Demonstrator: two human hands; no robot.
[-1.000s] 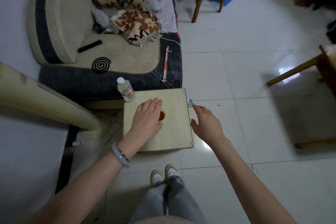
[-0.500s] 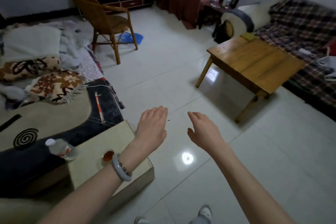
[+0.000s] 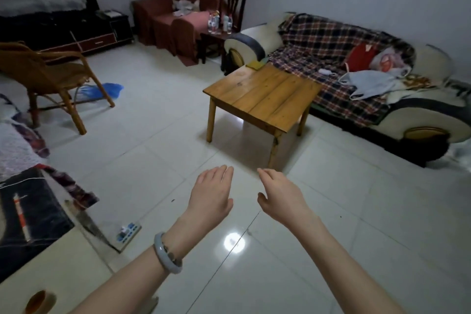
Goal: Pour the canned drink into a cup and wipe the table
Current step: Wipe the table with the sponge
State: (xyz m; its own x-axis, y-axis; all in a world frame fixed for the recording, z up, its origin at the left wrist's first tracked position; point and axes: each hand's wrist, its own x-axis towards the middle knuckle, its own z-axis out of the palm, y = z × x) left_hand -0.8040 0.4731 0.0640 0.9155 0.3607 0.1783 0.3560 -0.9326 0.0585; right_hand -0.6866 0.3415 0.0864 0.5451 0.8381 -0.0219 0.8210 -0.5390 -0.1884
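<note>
View lifted off the bench [image 3: 51,273]; left hand [image 3: 210,195] and right hand [image 3: 281,197], empty, fingers relaxed, hovered apart before the coffee table [image 3: 262,95].

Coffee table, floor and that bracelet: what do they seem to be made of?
Coffee table: wood planks, visible grain and seams, honey-coloured with a slight sheen, probably varnished. Floor: large pale tiles, glossy, likely glazed ceramic; grout lines and a mirrored light spot show. Bracelet: smooth grey-blue bangle, jade-like stone or glass; cannot tell which.
</note>
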